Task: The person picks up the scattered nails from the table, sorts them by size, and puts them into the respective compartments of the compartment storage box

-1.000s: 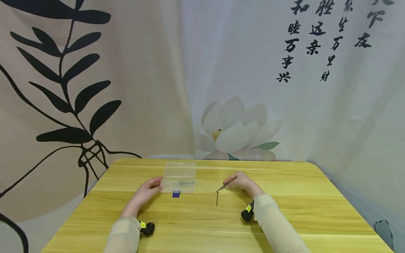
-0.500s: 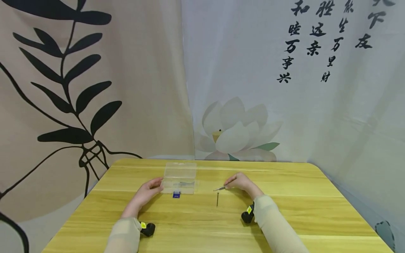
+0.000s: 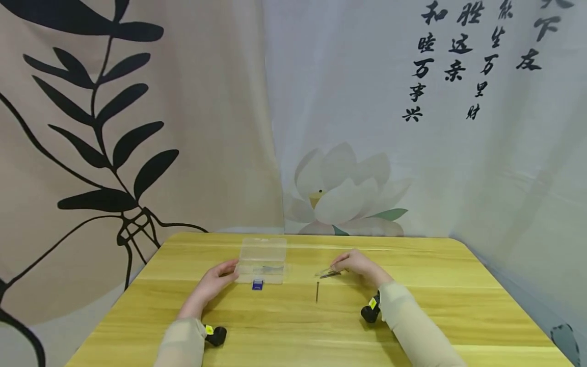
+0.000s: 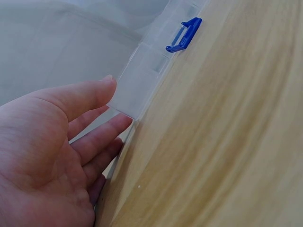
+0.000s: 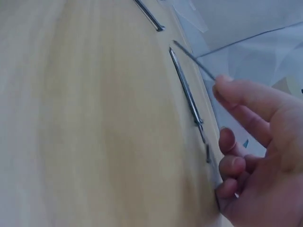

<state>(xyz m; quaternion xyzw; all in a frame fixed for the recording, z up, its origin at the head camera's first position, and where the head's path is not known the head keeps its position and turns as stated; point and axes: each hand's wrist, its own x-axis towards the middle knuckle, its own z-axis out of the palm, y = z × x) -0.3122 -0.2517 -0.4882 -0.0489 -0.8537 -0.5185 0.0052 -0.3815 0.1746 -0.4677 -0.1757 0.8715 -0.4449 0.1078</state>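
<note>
My left hand (image 3: 215, 283) touches the left side of a clear plastic box (image 3: 245, 279) that stands with its lid raised. In the left wrist view, the thumb and nearly straight fingers rest at the corner of the box. My right hand (image 5: 265, 127) pinches a thin metal nail (image 5: 195, 59) between thumb and forefinger, its free end pointing out over the table. Below it lies a thicker dark nail (image 5: 184, 87), with another thin metal piece (image 5: 208, 153) close behind. A separate nail (image 3: 317, 292) lies nearer me on the table.
The wooden table (image 3: 257, 331) ends at a printed cloth backdrop (image 3: 357, 102). A blue latch (image 3: 257, 285) hangs at the box's front. Inside the box lies a thin dark item (image 3: 272, 267), too small to tell.
The thin metal pieces at my right hand have spread apart, and a dark nail now lies on the table below the fingers. My left hand and the box have stayed together.
</note>
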